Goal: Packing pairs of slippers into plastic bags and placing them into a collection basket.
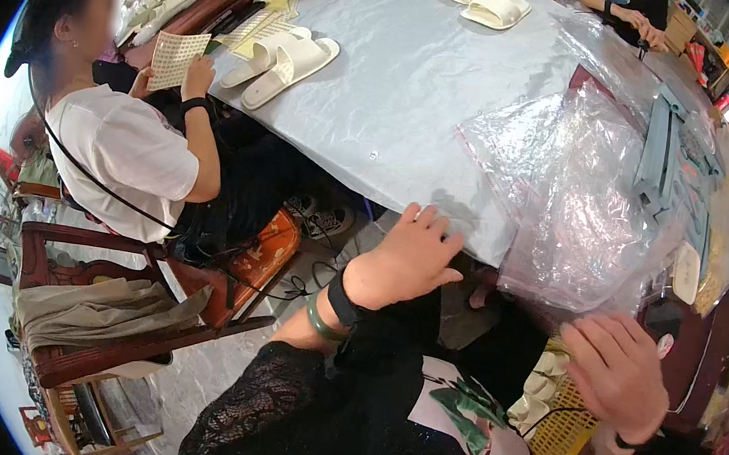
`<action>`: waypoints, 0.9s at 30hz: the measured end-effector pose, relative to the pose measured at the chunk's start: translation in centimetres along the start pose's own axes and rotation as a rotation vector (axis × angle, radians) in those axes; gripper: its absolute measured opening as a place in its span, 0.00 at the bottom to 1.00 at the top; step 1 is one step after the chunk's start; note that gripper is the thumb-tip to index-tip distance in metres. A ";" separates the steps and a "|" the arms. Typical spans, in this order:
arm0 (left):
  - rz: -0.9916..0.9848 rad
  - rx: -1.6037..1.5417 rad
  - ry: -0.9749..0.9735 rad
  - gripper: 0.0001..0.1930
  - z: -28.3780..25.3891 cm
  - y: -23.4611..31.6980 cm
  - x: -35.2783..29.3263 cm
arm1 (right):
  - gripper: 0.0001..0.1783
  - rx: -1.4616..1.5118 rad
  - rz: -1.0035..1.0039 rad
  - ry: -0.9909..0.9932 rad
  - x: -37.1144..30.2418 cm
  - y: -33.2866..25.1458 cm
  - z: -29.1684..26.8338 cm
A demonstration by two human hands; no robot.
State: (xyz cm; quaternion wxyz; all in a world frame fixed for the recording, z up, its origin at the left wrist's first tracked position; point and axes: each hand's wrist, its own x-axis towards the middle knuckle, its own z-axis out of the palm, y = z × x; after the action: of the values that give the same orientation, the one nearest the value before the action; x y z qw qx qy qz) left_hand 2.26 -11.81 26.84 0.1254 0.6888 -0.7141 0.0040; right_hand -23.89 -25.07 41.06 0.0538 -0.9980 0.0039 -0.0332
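My left hand (410, 258) hovers at the table's near edge, fingers spread with nothing in them. A dark band and a green bangle circle that wrist. On the right, my right hand (619, 375) is slightly blurred, its fingers stretched and loosely bent, holding nothing that I can see. It is just below a pile of clear plastic bags (578, 207) that hangs over the table edge. Under this hand show a yellow perforated sheet or basket (562, 443) and several cream-coloured pieces (541, 387).
White slippers (288, 66) lie at the far left of the covered table (388, 95), and more slippers (489, 6) at its far edge. A grey long device (658, 153) stands right. A co-worker (123, 137) holds a patterned sheet (177, 61). Another person's hands (643, 30) are at top right.
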 end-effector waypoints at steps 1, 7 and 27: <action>-0.017 -0.095 -0.016 0.23 0.3 -0.3 -0.2 | 0.23 -0.084 0.078 -0.054 -0.5 0.2 1.8; -0.019 -0.212 0.009 0.19 1.2 -1.2 -0.4 | 0.33 -0.327 0.398 0.209 2.1 3.3 6.8; 0.202 -0.205 0.177 0.32 11.2 5.4 11.2 | 0.33 -0.227 0.867 0.149 -5.6 7.7 17.1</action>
State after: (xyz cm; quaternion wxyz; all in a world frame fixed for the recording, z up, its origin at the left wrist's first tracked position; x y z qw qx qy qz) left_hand -5.26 -24.58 18.99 0.2563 0.5939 -0.7626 0.0041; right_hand -28.35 -30.84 22.88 -0.0472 -0.8986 0.4291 -0.0787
